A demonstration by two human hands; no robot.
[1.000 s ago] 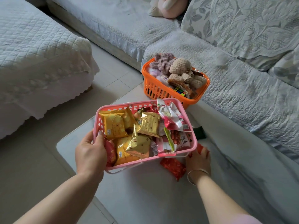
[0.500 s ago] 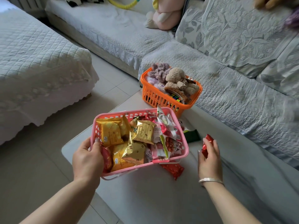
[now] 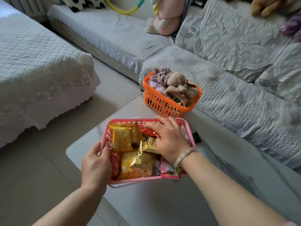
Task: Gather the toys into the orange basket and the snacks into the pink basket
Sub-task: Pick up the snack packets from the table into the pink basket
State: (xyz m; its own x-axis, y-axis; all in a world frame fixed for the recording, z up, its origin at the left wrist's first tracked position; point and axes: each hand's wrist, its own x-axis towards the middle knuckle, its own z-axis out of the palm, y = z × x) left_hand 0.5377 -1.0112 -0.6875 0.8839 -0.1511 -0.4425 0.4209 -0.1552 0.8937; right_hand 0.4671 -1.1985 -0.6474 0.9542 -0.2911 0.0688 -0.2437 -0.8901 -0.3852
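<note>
While the left hand (image 3: 96, 163) grips the pink basket (image 3: 187, 126) near the counter (image 3: 162, 201) corner, the open right hand (image 3: 169, 139) pressing the red snack (image 3: 149, 132) could tip it off.

The right hand (image 3: 169, 141) covers the pink basket (image 3: 187, 126)'s right-side snacks; both arms run off the lower edge

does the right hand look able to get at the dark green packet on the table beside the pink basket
Probably yes: the right hand lies over the snacks in the pink basket, and the dark green packet sits just beyond its right wall with nothing on it.
</note>
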